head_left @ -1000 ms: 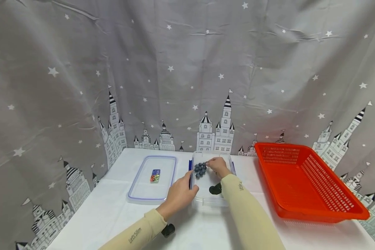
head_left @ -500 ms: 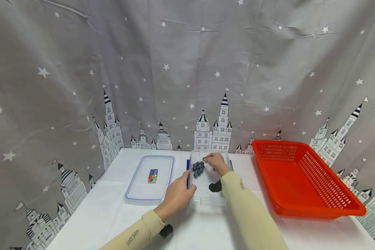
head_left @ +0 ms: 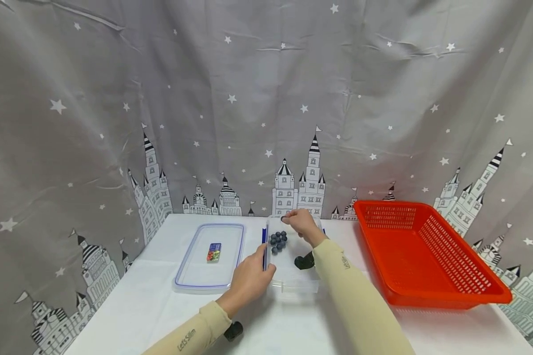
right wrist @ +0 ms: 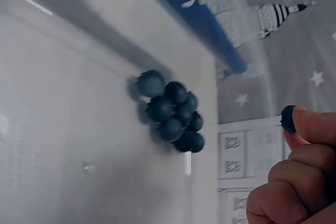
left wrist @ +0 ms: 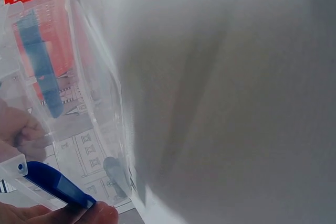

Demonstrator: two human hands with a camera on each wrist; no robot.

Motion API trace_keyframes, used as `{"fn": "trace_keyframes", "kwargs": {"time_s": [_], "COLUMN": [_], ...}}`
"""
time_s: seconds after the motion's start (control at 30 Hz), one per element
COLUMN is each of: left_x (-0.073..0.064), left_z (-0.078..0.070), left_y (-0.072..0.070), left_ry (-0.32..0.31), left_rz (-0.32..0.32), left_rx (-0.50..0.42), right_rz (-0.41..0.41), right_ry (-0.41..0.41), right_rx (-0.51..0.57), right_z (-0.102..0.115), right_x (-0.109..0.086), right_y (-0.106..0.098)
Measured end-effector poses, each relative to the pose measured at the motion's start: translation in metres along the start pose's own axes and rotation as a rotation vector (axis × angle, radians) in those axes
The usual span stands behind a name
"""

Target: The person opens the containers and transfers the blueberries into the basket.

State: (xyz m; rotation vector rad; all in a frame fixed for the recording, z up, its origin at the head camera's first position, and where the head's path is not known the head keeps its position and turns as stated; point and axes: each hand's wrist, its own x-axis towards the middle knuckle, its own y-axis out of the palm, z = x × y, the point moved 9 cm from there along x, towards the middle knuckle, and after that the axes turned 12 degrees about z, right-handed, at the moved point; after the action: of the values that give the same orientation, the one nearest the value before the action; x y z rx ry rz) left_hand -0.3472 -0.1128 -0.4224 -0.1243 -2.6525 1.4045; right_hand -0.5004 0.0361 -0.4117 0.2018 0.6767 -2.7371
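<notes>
A clear plastic container (head_left: 293, 285) with blue side latches stands at the middle of the table. Several blueberries (right wrist: 170, 111) sit clustered inside it, along its left side. My right hand (head_left: 303, 226) pinches a single blueberry (right wrist: 288, 118) between thumb and finger, above the container's far end and apart from the cluster. At the container's left wall, my left hand (head_left: 250, 277) holds the side, its fingertips (left wrist: 105, 214) touching the tip of a blue latch (left wrist: 55, 182). The rest of that hand is out of the left wrist view.
Left of the container lies a clear lid (head_left: 191, 268) with a blue seal and a small colourful label (head_left: 213, 252). A red plastic basket (head_left: 426, 264) stands on the right. Behind the table hangs a grey curtain (head_left: 257, 88) printed with castles and stars.
My right hand has lifted a blueberry from beside the cluster and carried it up towards the container's far end. My left hand stays at the left side. The head view has shifted slightly.
</notes>
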Motion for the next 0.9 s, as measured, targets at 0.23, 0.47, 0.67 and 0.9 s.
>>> {"fn": "trace_keyframes", "kwargs": {"time_s": [0.23, 0.47, 0.67, 0.9], "left_x": [0.0, 0.002, 0.001, 0.002], "left_z": [0.001, 0.001, 0.004, 0.003], "left_y": [0.002, 0.001, 0.004, 0.002], "left_ry": [-0.005, -0.001, -0.02, -0.013], "left_rz": [0.008, 0.003, 0.019, 0.017], "left_rx": [-0.008, 0.006, -0.001, 0.003], "right_rz": [0.065, 0.139, 0.194, 0.178], "right_ry": [-0.028, -0.062, -0.097, -0.087], "right_rx": [-0.018, -0.093, -0.105, -0.11], "right_z": [0.02, 0.035, 0.042, 0.042], "right_x": [-0.008, -0.022, -0.032, -0.036], "right_y": [-0.004, -0.021, -0.038, -0.064]}}
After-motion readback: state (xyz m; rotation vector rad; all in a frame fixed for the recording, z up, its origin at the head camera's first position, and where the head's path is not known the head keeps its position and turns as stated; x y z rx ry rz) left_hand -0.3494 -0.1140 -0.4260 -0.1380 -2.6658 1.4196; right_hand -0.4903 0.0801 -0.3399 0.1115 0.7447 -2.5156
